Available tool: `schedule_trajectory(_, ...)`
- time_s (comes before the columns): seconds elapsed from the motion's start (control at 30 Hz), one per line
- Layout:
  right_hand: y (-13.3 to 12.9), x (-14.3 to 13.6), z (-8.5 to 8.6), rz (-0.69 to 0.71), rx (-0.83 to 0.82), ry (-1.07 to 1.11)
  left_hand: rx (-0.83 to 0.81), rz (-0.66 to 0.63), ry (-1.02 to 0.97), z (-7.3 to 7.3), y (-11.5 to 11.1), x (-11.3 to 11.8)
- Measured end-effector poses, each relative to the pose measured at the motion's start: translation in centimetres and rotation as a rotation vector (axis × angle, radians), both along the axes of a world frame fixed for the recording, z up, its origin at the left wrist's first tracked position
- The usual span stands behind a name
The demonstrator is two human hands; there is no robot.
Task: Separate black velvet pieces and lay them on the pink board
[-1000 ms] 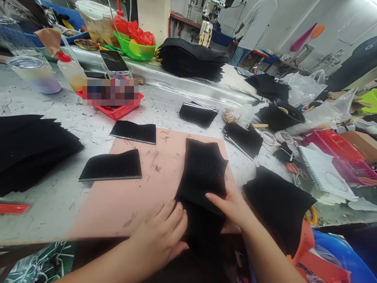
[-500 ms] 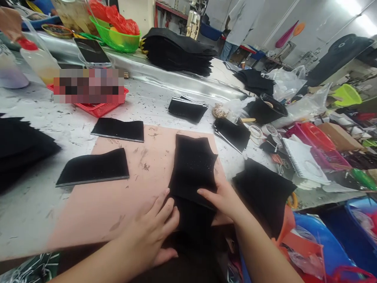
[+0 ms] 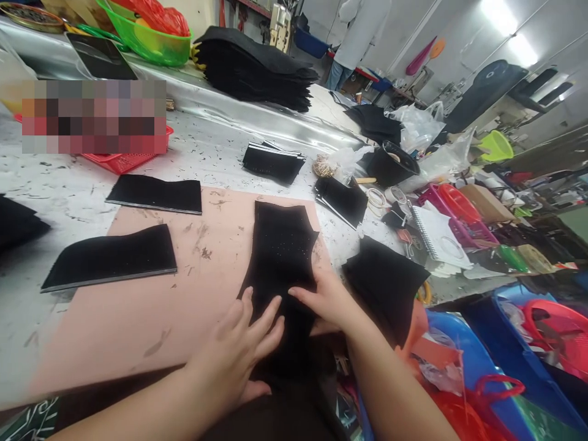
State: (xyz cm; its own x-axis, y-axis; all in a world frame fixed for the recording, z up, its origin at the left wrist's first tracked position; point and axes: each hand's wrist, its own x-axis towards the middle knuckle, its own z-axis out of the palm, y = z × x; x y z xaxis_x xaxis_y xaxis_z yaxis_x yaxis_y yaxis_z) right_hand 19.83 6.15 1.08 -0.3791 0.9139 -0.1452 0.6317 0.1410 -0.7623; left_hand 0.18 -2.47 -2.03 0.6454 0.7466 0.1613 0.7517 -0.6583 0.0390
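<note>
A black cut fabric piece [image 3: 282, 248] lies over the near edge of the pink board [image 3: 197, 306], its lower part dark and hard to tell from what is beneath it. My right hand [image 3: 333, 300] holds its right side, thumb on top; the other fingers are mostly hidden at the edge. With fingers spread, my left hand [image 3: 236, 343] rests its fingertips on the left side of the fabric. On the board's left part lie a black piece with a curved top [image 3: 113, 257] and, farther back, a second black piece [image 3: 156, 193], both overhanging its edge.
Stacks of black pieces lie at the back [image 3: 273, 162], the right back [image 3: 342, 199] and beside my right arm [image 3: 383, 275]. A red basket [image 3: 124, 162] stands at the left back. Blue bins [image 3: 519, 337] stand low on the right, near a spiral notebook [image 3: 438, 236].
The view has shifted, so the table's contents appear farther left. My left hand's fingers have spread and moved onto the fabric. My right hand keeps its hold at the right edge.
</note>
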Motion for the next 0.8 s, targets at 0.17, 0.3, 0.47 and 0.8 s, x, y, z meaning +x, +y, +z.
schedule_trajectory(0.17,0.0,2.0,0.3,-0.048,-0.261,0.144,0.008,-0.037,0.014,-0.2,-0.2,0.6)
schedule_trajectory(0.3,-0.1,2.5,0.1,-0.165,-0.276,0.194,0.026,-0.058,0.037,0.0,0.0,0.9)
schedule_trajectory(0.47,0.0,2.5,-0.2,-0.171,-0.281,0.186,0.072,-0.074,0.042,-0.3,0.1,1.1)
schedule_trajectory(0.8,-0.2,1.9,-0.6,-0.216,-0.204,0.115,0.065,-0.128,0.123,0.5,0.8,2.6)
